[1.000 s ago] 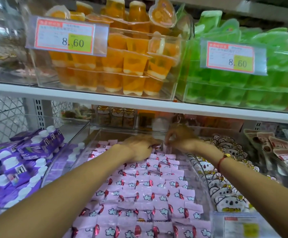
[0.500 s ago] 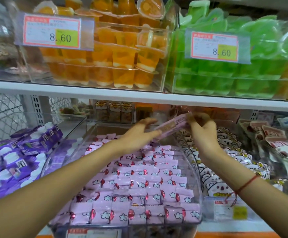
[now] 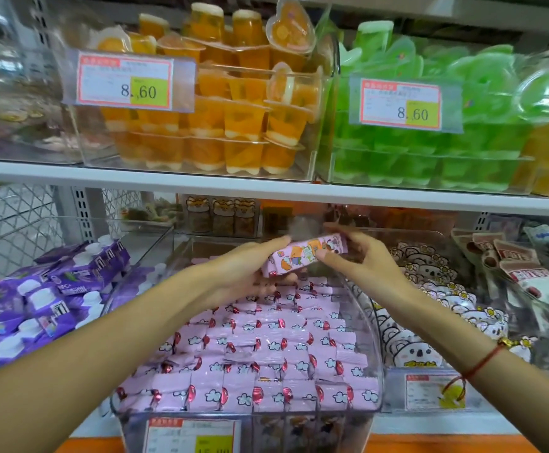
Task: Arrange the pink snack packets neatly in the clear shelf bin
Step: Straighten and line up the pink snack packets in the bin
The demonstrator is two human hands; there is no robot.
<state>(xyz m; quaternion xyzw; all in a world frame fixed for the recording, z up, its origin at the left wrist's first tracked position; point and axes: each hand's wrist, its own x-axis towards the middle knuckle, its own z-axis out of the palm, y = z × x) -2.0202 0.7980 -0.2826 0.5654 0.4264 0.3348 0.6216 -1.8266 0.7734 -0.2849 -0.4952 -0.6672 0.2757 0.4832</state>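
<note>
A clear shelf bin (image 3: 377,371) on the lower shelf holds several rows of pink snack packets (image 3: 253,351) printed with white flowers and red hearts. Above the back of the bin I hold a small stack of pink packets (image 3: 302,255) edge-on between both hands. My left hand (image 3: 250,273) grips the stack's left end from below. My right hand (image 3: 364,256) pinches its right end, thumb in front and fingers over the top. The back rows of the bin are partly hidden by my hands.
Purple pouches with white caps (image 3: 47,299) fill the bin to the left. White bear-print packets (image 3: 430,315) fill the bin to the right. The upper shelf edge (image 3: 266,188) runs just above my hands, carrying orange jelly cups (image 3: 221,116) and green jelly cups (image 3: 430,152).
Both hands rose from the back of the bin with a stack of pink packets, then turned it so its printed side faces me. The view shifted down slightly.
</note>
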